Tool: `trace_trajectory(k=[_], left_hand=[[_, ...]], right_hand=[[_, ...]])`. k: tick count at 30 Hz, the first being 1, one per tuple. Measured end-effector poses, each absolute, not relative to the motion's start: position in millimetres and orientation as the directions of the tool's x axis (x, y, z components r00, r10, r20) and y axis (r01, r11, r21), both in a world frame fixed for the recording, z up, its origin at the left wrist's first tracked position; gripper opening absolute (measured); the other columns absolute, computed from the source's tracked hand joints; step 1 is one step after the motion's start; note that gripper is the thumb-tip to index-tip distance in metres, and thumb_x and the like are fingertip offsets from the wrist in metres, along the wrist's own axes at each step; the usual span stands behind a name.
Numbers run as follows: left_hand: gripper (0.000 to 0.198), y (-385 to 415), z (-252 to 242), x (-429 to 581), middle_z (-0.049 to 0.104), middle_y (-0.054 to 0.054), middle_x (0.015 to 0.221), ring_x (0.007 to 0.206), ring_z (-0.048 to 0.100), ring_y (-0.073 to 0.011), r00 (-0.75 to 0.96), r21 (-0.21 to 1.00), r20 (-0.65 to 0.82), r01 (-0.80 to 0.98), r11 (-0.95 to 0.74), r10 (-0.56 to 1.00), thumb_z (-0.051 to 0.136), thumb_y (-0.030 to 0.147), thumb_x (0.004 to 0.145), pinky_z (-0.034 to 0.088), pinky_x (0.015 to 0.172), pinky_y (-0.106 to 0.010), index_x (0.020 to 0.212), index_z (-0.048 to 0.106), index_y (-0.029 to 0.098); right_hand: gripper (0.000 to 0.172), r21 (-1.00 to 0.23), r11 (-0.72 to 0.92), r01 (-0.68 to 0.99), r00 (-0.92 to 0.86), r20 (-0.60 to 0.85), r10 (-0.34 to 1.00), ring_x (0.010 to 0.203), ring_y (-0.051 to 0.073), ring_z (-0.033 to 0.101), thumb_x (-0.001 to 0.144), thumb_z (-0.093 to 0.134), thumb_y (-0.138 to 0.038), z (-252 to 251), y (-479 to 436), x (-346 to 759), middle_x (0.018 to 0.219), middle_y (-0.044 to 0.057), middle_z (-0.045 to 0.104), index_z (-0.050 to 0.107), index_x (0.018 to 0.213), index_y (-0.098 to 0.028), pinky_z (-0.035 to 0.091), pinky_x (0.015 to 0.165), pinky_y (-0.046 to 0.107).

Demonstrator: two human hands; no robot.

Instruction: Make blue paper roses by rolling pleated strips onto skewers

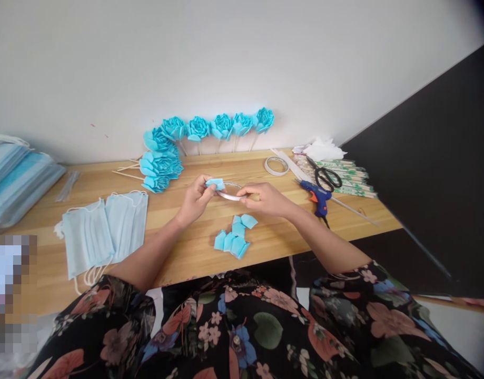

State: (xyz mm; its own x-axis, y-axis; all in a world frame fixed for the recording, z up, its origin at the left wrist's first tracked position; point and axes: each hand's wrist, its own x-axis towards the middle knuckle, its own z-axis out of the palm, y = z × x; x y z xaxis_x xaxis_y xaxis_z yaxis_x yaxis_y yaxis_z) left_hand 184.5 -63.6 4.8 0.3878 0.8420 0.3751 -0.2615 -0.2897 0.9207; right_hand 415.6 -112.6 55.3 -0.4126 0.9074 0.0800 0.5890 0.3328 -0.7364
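Observation:
My left hand pinches a small folded piece of light-blue mask fabric between thumb and fingers. A roll of white tape spans the gap between my hands, its left side against the blue piece. My right hand is closed on the right side of that roll. Below my hands, several cut light-blue fabric pieces lie in a loose cluster on the wooden table. Whether the tape sticks to the blue piece I cannot tell.
Several blue fabric flowers on sticks stand along the wall and lie at left. Face masks and packed masks are further left. At right are a second tape roll, black scissors, a blue glue gun and wrapped chopsticks.

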Motion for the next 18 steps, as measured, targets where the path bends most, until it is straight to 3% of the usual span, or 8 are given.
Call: trace_trajectory(k=[6,18], left_hand=[[0.039,-62,6,184,0.072,-0.002,0.081,0.077,0.074,-0.0167,0.359,0.922,0.368,-0.263,-0.285,0.858,0.067,0.055,0.09,0.063,0.076,-0.032,0.091,0.052,0.019],[0.039,-63,7,184,0.073,-0.003,0.083,0.08,0.074,-0.0173,0.353,0.923,0.362,-0.263,-0.28,0.862,0.067,0.055,0.09,0.063,0.08,-0.034,0.091,0.052,0.019]], right_hand=[[0.03,-0.816,0.23,0.531,-0.407,-0.007,0.914,0.074,0.015,0.061,0.088,0.061,-0.038,57,-113,415,0.089,0.004,0.074,0.076,0.104,-0.018,0.043,0.067,0.026],[0.017,-0.769,0.244,0.591,-0.329,0.047,0.943,0.07,0.013,0.057,0.083,0.062,-0.027,55,-109,406,0.078,0.001,0.071,0.075,0.087,-0.018,0.038,0.066,0.026]])
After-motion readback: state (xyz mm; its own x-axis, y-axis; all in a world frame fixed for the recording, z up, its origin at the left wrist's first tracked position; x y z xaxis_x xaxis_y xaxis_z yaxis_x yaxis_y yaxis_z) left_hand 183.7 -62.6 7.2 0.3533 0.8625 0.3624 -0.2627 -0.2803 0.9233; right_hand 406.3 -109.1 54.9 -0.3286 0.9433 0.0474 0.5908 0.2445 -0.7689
